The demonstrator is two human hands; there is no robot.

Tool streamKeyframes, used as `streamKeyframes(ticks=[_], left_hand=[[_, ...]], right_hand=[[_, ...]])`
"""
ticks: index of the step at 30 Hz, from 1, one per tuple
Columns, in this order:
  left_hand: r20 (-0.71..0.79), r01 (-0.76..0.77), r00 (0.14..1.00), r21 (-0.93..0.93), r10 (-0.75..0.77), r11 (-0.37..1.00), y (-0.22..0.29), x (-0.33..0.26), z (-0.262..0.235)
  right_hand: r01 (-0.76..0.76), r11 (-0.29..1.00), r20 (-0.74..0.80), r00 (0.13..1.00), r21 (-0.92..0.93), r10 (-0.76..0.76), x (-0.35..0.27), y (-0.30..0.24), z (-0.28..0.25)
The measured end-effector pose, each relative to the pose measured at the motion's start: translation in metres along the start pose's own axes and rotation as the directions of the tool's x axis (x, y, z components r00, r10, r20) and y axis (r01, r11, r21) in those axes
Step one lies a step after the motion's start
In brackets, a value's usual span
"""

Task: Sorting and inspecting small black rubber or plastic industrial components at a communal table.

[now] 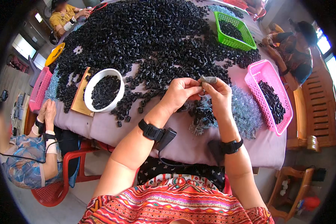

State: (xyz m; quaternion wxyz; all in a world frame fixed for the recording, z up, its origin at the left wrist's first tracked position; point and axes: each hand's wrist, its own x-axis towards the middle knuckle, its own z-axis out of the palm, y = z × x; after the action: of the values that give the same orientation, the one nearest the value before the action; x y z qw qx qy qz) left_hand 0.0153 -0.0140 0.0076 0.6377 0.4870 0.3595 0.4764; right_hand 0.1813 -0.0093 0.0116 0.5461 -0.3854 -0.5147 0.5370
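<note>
My left hand (182,92) and my right hand (219,98) meet above the near part of the table, thumbs and fingertips pinched together. Whatever small piece sits between them is mostly covered by the fingers. A grey band-like piece (209,79) shows at the right index finger; whether it is worn or held is unclear. Just beyond and left of my hands spreads a large heap of small black plastic parts (153,72). Under and beside my right hand lies a pile of clear bluish coils (246,115), resembling small springs, with some black parts among them.
A white bowl (109,108) of black pieces stands left beside a wooden board (81,99). Right are a pink basket (254,80) and a green basket (237,44), both holding black pieces. Another pink basket (41,89) sits far left. Other people sit around the table.
</note>
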Motion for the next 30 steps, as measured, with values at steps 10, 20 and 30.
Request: streamKeyframes(ticks=[10, 20, 30], left_hand=[[-0.057, 0.056, 0.997, -0.017, -0.057, 0.998, -0.001, 0.002, -0.003], [-0.131, 0.075, 0.987, -0.123, -0.091, 0.99, 0.002, 0.0, -0.011], [-0.057, -0.04, 0.997, 0.134, 0.048, 0.99, -0.004, 0.003, -0.004]], right_hand=[[0.021, 0.998, 0.05, 0.999, -0.067, -0.017, -0.001, -0.006, 0.005], [0.162, 0.868, 0.15, 0.983, -0.47, -0.103, -0.009, -0.019, 0.018], [0.408, 0.389, 0.309, 0.905, -0.826, -0.294, -0.008, -0.003, 0.01]])
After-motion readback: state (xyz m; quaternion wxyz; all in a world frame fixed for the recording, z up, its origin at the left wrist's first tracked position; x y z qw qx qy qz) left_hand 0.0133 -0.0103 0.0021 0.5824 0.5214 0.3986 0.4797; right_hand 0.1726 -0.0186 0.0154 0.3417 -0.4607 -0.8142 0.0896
